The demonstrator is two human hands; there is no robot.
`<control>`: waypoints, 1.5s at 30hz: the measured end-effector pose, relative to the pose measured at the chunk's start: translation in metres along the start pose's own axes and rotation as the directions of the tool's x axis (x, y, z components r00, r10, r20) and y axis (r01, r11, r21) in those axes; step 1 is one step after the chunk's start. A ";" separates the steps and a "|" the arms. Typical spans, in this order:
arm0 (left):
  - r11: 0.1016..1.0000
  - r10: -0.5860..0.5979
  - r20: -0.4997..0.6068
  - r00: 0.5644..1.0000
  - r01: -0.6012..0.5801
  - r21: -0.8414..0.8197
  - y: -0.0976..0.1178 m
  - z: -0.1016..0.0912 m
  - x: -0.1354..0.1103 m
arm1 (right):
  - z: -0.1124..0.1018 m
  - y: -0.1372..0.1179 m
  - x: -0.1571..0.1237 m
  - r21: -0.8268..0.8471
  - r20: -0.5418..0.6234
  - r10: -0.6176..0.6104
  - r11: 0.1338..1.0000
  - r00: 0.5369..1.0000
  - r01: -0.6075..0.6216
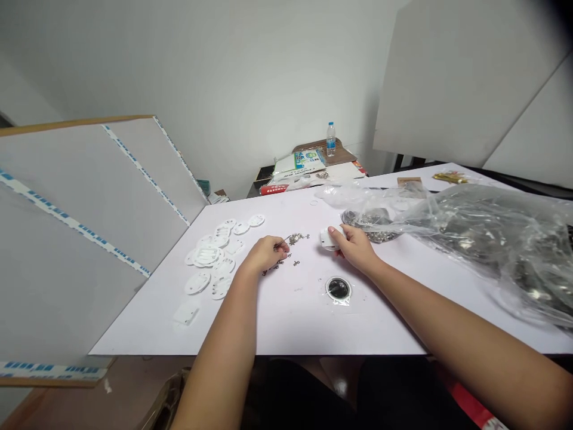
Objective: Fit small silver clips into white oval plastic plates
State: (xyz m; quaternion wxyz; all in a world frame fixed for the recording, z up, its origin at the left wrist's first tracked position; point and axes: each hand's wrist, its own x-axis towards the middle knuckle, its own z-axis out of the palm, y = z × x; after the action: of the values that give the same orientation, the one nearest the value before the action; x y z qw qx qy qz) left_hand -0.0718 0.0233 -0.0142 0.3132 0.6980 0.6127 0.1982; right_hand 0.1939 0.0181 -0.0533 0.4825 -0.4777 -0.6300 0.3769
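My left hand point(267, 253) rests on the white table point(286, 322) with its fingers pinched among a scatter of small metal clips point(296, 240); what it pinches is too small to name. My right hand point(354, 245) is closed around a small white plastic piece point(329, 239), held just above the table. A pile of white oval plastic plates point(215, 255) lies to the left of my left hand. A small black and silver round part point(338, 288) in a clear wrapper sits near the table's front, between my forearms.
A large clear plastic bag point(474, 233) with metal parts inside covers the table's right side. White boards point(89, 203) lean at the left. A water bottle point(330, 139) and papers sit on a far brown desk. One white plate point(186, 313) lies alone front left.
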 end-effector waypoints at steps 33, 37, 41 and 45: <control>0.841 0.001 -0.077 0.997 0.041 0.540 0.020 0.018 0.000 | 0.007 0.006 0.003 0.238 0.088 -0.205 0.955 0.975 0.179; 0.861 0.034 -0.082 0.996 0.013 0.508 0.017 0.017 0.000 | 0.006 0.005 0.002 0.204 0.079 -0.175 0.967 0.981 0.156; 0.881 0.002 -0.110 0.994 0.050 0.470 0.017 0.015 0.000 | 0.004 0.001 0.001 0.171 0.069 -0.152 0.975 0.986 0.138; 0.872 -0.009 -0.108 0.994 0.060 0.486 0.020 0.016 0.000 | 0.004 -0.001 0.001 0.165 0.071 -0.140 0.978 0.988 0.126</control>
State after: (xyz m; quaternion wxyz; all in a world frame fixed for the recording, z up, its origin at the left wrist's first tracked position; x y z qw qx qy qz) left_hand -0.0468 0.0186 -0.0121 0.0986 0.7324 0.6704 0.0667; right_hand 0.1895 0.0185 -0.0535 0.5171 -0.3785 -0.6477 0.4122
